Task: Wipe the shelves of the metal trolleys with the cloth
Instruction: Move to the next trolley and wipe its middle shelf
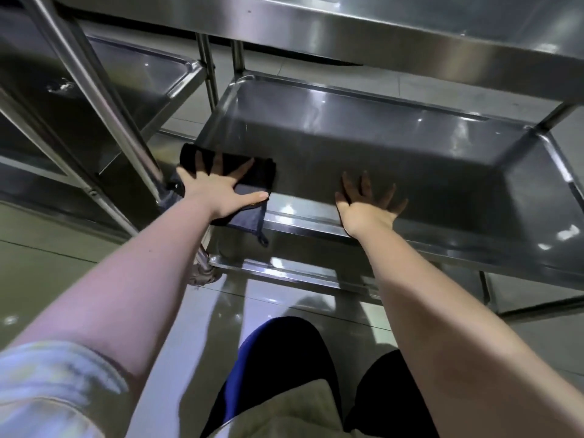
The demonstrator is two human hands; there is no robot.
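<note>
Knees (284,358): bent low over the shiny floor (278,311); I judge the person crouches in order to reach under the upper shelf (410,36).
Left hand (218,192): lies flat on the cloth (264,172), fingers (245,169) straight and spread wide. They do not curl round it. It seems the palm presses so that the cloth slides together with the hand.
Cloth: dark, at the near left corner of the shelf (379,147), just beside the upright post (104,99).
Cloth direction: the long axis runs left to right along the near rim. A bluish flap with a small loop hangs over this rim, pointing down to the floor.
Right hand (366,210): apart from the cloth, flat on the near edge of the shelf, fingers (365,184) spread, holding nothing. Probably it steadies the trolley or the body.
Shelf: most of it lies to the right of the cloth and behind it.
Second trolley (126,90): stands far left; its shelf shows small white marks.
</note>
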